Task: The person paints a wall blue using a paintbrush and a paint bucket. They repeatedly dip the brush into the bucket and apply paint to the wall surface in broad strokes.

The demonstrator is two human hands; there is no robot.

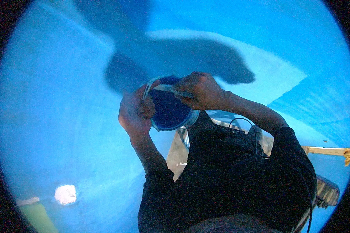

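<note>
A small round bucket (175,128) is held up in front of my chest, with dark blue contents (170,109) that look like paint. My left hand (137,113) grips its left rim, fingers curled beside a pale, narrow strip (147,90) that stands up from the edge. From the far right side, my right hand (199,90) closes on a flat pale piece (166,88) lying across the bucket's mouth. Whether that piece is the handle, a loosened rim or a separate tool cannot be made out.
A blue painted surface (75,116) surrounds me, with a paler blue area (268,72). It bears a white patch (65,194) and a green area (39,217). At right are a wooden stick (326,150) and a bristly, brush-like object (328,190). A black cable (310,204) hangs beside me.
</note>
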